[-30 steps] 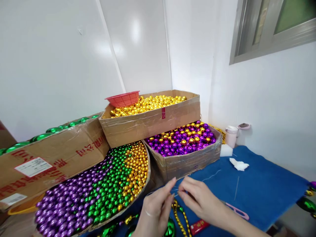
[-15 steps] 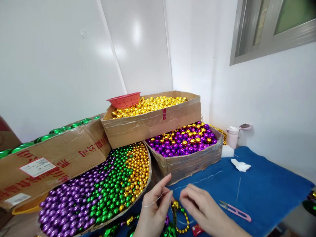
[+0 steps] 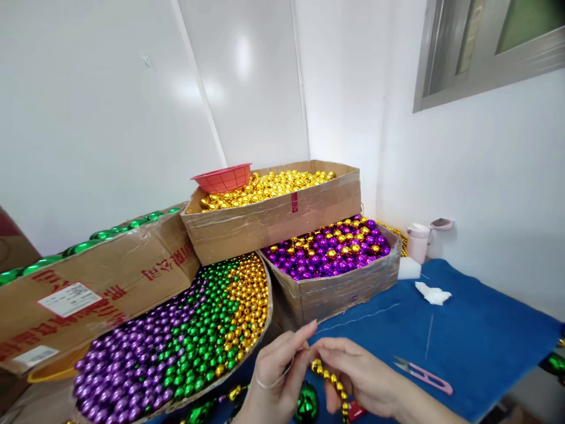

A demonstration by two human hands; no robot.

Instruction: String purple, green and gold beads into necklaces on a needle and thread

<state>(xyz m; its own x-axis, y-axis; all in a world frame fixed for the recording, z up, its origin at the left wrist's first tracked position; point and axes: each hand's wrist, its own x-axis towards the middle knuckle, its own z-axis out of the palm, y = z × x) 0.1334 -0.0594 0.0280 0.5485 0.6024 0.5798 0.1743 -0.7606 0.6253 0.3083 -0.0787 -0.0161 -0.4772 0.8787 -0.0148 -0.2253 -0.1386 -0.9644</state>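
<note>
My left hand [image 3: 278, 374] is pinched at the fingertips, with a thin white thread [image 3: 276, 384] looped across its fingers. The fingertips of my right hand [image 3: 357, 371] meet it, closed on the thread at the top end of a gold bead strand [image 3: 334, 383]. The strand hangs down in front of my right hand's lower fingers. Exactly where the thread runs between the fingertips is hidden. Below my hands lies a large shiny green bead [image 3: 306, 401], and a red item [image 3: 355, 410] is partly covered by my right hand.
Pink thread snips [image 3: 426, 377] and crumpled white tissue [image 3: 433, 293] lie on the blue cloth [image 3: 494, 330]. Boxes hold purple and gold beads [image 3: 326, 253], gold beads [image 3: 282, 185] under a red basket [image 3: 225, 179], and mixed small beads [image 3: 198, 335]. Another carton [image 3: 128, 282] stands left.
My right hand has moved left, so its fingertips now meet those of my left hand. The gold bead strand, looped below before, now hangs straighter by my right hand.
</note>
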